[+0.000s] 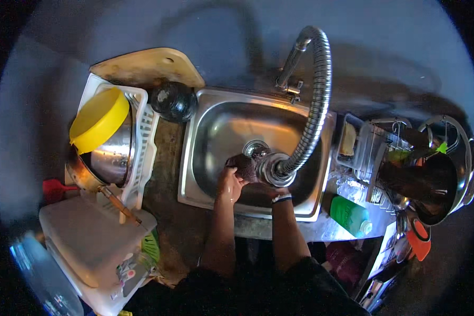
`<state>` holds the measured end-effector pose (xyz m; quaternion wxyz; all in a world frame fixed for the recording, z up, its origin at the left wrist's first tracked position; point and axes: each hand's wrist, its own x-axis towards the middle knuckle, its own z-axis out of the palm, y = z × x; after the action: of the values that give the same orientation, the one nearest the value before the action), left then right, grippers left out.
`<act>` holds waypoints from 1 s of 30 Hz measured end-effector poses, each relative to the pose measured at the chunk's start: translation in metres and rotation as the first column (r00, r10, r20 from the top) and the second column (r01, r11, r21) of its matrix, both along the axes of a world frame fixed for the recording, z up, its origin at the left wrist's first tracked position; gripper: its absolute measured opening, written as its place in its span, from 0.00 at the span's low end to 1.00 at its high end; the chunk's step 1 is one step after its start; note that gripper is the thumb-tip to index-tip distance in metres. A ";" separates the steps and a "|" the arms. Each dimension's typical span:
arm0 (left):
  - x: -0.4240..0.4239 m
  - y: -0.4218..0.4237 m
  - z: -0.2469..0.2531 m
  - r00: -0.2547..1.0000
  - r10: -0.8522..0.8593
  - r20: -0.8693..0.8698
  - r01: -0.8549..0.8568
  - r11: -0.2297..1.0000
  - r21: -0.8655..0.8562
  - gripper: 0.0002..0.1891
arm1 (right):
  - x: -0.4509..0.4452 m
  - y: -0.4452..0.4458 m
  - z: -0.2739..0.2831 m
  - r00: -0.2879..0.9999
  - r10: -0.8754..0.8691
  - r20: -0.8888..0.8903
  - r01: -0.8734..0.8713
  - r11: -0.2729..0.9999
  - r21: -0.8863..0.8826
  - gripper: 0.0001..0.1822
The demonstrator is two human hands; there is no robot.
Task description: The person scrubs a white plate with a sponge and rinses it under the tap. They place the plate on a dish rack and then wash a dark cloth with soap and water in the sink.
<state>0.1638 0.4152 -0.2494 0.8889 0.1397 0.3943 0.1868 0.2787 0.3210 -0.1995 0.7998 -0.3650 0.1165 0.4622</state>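
Observation:
In the stainless steel sink (pixel 221 130), my left hand (pixel 232 185) grips the left side of a dark, textured item (pixel 243 166) that looks like a scrubbing pad or cloth; its exact kind is unclear. The round spray head (pixel 274 172) of the flexible metal faucet (pixel 320 98) hangs over the item's right side. My right hand (pixel 277 192), with a light band at the wrist, is mostly hidden under the spray head, so its grip cannot be seen. The drain (pixel 256 148) lies just beyond the item.
At left, a white dish rack (pixel 144 130) holds a yellow bowl (pixel 100 118) and pots. A dark round object (pixel 174 102) stands by a wooden cutting board (pixel 142 65). At right are a green bottle (pixel 349 215), a plastic container (pixel 349 140) and a wire rack with pans (pixel 438 189).

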 end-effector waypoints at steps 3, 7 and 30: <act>-0.016 -0.015 -0.036 0.964 -0.114 -0.239 0.116 0.993 -0.003 0.18 | 0.000 -0.023 -0.015 0.994 -0.006 0.105 0.041 0.941 -0.336 0.17; -0.010 -0.011 -0.033 0.715 -0.326 -0.619 0.483 0.870 0.100 0.13 | 0.010 -0.031 -0.021 0.844 0.231 0.483 0.022 0.887 -0.462 0.13; 0.058 -0.003 0.011 0.982 -0.155 0.110 0.144 0.985 0.096 0.26 | 0.031 -0.039 -0.072 0.779 0.399 0.484 -0.199 0.889 -0.413 0.29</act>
<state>0.2214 0.4125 -0.2385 0.9150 0.1966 0.3212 0.1445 0.3094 0.2823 -0.2711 0.6380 -0.6295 -0.1040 0.4312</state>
